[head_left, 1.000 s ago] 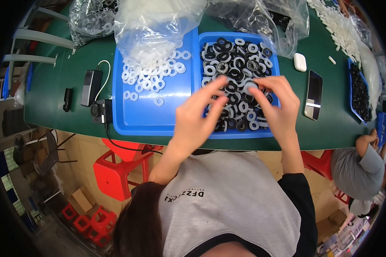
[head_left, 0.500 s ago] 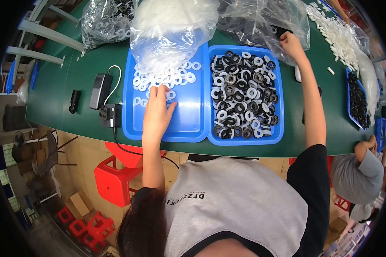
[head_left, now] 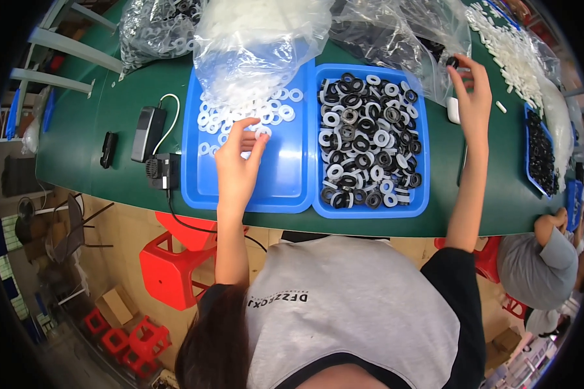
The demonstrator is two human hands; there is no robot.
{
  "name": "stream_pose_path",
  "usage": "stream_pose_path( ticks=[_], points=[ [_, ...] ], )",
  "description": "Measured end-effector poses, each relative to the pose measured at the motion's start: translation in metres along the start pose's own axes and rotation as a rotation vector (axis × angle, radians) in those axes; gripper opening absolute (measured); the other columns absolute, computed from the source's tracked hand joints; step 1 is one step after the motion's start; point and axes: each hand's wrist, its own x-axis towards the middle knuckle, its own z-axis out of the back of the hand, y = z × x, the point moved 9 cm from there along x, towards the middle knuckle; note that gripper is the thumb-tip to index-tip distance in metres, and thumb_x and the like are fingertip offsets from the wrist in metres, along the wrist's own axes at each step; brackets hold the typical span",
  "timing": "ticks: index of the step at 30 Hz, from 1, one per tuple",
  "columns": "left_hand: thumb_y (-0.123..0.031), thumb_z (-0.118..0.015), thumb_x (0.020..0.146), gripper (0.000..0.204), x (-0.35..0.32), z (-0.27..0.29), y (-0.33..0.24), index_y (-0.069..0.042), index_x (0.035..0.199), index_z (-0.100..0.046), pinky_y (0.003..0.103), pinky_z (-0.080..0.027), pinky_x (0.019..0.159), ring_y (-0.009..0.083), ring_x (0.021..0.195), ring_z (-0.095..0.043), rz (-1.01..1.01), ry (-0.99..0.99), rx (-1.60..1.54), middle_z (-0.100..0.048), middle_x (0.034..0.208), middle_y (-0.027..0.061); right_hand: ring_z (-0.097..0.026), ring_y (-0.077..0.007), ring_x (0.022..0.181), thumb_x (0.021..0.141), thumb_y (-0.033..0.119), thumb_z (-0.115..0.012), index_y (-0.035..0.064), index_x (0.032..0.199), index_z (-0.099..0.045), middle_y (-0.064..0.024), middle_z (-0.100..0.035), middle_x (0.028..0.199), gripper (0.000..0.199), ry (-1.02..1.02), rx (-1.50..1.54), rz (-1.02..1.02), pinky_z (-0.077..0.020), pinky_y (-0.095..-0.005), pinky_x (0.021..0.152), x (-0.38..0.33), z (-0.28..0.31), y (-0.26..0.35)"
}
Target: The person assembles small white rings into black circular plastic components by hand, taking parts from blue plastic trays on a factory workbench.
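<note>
Trays (head_left: 292, 194) are glossy blue plastic, bags (head_left: 253, 45) crinkly clear plastic, table (head_left: 110, 110) matt green, white rings (head_left: 276, 117) smooth, stool (head_left: 169, 266) shiny red plastic.

3 clear plastic bags along the table's far edge — 1 of dark rings (head_left: 152, 29) at left, 1 of white rings (head_left: 256, 45) overhanging the left blue tray, 1 of black parts (head_left: 396, 32) at right; cardboard box (head_left: 113, 306) on the floor.

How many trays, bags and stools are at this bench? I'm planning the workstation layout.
Blue trays: 3, left tray, middle tray, one at the right edge
Clear plastic bags: 3
Red stools clearly in view: 2
Total: 8
</note>
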Motion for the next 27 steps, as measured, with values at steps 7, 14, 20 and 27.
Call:
stream_pose_path(
  ticks=[7, 14, 20, 27],
  points=[
    [-0.002, -0.062, 0.089, 0.022, -0.002, -0.049, -0.048, 0.0, 0.11, -0.062, 0.021, -0.046, 0.078, 0.0072, 0.084, -0.057, -0.066, 0.184, -0.596, -0.06, 0.094, 0.0032, -0.06, -0.0213, 0.092, 0.096, 0.006, -0.046, -0.0043, 0.132, -0.043, -0.0214, -0.055, 0.122, 0.038, 0.304, 1.238, -0.327, -0.0491, -0.0314, 0.079, -0.08, -0.024, 0.085],
    [-0.006, -0.055, 0.093, 0.032, -0.012, -0.086, -0.079, 0.001, 0.124, -0.051, 0.027, -0.045, 0.085, 0.0126, 0.093, -0.057, -0.003, 0.37, -0.886, -0.059, 0.115, 0.0132, -0.057, -0.0204, 0.087, 0.096, 0.009, -0.046, -0.0016, 0.131, -0.044, -0.0232, -0.055, 0.122, 0.036, 0.358, 1.666, -0.554, -0.0478, -0.03, 0.078, -0.111, -0.036, 0.091],
    [0.003, -0.059, 0.088, 0.045, -0.02, -0.101, -0.075, 0.004, 0.13, -0.043, 0.031, -0.05, 0.093, 0.0219, 0.104, -0.062, 0.085, 0.347, -1.039, -0.056, 0.124, 0.0218, -0.061, -0.0207, 0.086, 0.094, 0.005, -0.05, -0.002, 0.12, -0.052, -0.0222, -0.058, 0.118, 0.027, 0.278, 1.36, -0.472, -0.0487, -0.0291, 0.076, -0.117, -0.033, 0.089],
    [0.005, -0.063, 0.085, 0.034, -0.021, -0.109, -0.069, 0.007, 0.117, -0.053, 0.031, -0.053, 0.088, 0.0232, 0.096, -0.066, 0.061, 0.234, -0.859, -0.064, 0.105, 0.0197, -0.063, -0.0188, 0.086, 0.086, -0.008, -0.058, -0.0042, 0.108, -0.057, -0.0138, -0.061, 0.101, 0.022, 0.206, 1.428, -0.42, -0.0504, -0.0279, 0.078, -0.119, -0.038, 0.097]
  ],
)
